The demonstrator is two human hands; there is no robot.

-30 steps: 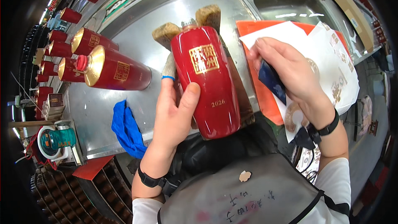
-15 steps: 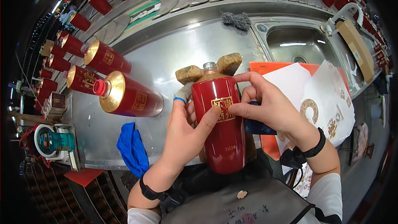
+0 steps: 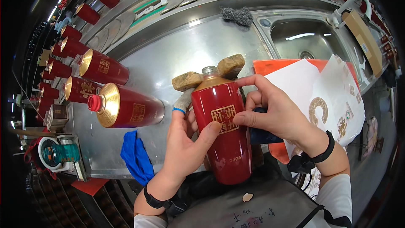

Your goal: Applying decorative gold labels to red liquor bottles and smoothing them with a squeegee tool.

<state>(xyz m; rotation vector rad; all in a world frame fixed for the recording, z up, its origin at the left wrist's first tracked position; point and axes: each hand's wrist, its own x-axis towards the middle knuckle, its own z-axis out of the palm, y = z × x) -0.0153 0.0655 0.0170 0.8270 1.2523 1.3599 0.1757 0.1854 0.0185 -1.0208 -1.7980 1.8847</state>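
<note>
Over the near edge of the steel worktop (image 3: 202, 46), the left hand (image 3: 185, 143) grips the red bottle (image 3: 223, 135) from its left side, thumb on the gold label (image 3: 224, 119), while the right hand (image 3: 276, 112) presses that label and clasps a dark blue cloth (image 3: 263, 133).

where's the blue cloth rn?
In the head view, the blue cloth lies on the steel counter at lower left, just left of the left hand and below the nearest lying red bottle.
</note>
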